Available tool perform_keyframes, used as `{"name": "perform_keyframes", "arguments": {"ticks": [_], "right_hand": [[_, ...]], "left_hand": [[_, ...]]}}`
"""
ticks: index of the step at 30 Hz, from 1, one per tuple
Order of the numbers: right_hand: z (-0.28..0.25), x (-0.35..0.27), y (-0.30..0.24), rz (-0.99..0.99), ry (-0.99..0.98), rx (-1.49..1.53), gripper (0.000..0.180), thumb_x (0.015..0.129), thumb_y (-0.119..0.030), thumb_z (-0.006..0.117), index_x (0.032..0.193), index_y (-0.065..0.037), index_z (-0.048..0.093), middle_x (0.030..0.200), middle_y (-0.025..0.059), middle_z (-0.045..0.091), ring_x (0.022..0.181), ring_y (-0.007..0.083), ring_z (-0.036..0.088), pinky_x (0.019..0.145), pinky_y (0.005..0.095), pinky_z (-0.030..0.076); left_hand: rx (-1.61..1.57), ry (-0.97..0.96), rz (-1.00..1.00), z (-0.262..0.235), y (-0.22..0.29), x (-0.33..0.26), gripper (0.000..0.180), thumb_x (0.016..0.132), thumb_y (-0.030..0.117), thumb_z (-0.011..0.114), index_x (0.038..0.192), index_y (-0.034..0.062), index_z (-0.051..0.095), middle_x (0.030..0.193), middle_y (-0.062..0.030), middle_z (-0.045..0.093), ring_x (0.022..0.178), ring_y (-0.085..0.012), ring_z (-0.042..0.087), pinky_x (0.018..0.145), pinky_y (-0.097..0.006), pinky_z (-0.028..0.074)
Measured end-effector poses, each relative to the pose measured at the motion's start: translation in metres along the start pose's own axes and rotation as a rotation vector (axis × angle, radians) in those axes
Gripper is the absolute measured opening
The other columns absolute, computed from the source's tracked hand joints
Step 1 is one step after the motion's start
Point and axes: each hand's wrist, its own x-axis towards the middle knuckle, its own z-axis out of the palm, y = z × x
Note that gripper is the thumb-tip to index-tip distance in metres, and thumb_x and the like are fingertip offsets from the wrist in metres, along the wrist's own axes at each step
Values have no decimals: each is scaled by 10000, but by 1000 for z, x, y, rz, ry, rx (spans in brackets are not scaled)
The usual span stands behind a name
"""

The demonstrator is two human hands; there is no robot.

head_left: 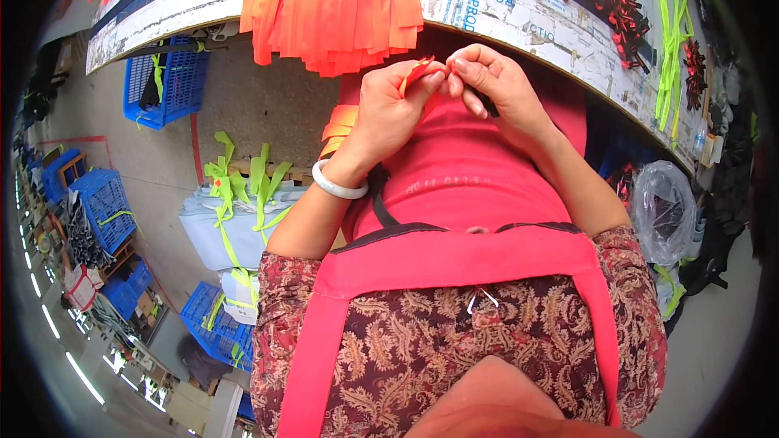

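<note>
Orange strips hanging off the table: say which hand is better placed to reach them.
Likely the left hand: it is nearer the orange strips, though it holds an orange piece. The right hand is farther right, with a dark thing in its grasp.

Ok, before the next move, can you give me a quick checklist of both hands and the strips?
1. Left hand gripping the orange strip: ok, pinched between thumb and fingers.
2. Hands close together: ok, their fingertips nearly meet above the red apron.
3. Right hand gripping the strip too: cannot tell, its fingers hide the contact.
4. Dark piece at the right hand identified: cannot tell, mostly covered.
5. More orange strips at hand: ok, a bundle hangs over the table edge.
6. Left wrist bare: not ok, it wears a white bangle.
</note>
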Motion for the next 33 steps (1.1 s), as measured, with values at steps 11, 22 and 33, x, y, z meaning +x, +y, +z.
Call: {"name": "perform_keyframes", "arguments": {"ticks": [11, 22, 33], "right_hand": [[9, -3, -1, -12, 116, -118, 211, 931, -209, 638, 1015, -19, 602, 787, 71, 678, 526, 61, 570, 450, 166, 404], [13, -3, -2, -18, 109, -122, 187, 958, -221, 601, 972, -38, 561, 715, 30, 630, 508, 39, 524, 451, 160, 390], [18, -4, 2, -16, 89, -127, 176, 965, -217, 589, 958, -43, 565, 701, 17, 616, 504, 36, 518, 458, 165, 396]], "left_hand": [[102, 21, 132, 1, -3, -2, 85, 902, 53, 619, 896, -14, 672, 796, -72, 674, 742, -134, 636, 675, -274, 501], [142, -39, 141, 0, -1, -1, 101, 904, 49, 608, 840, -9, 661, 742, -59, 657, 681, -116, 609, 628, -271, 482], [120, -36, 148, -2, -5, -3, 102, 925, 71, 615, 965, -1, 675, 747, 8, 640, 662, -32, 528, 580, -211, 439]]}}
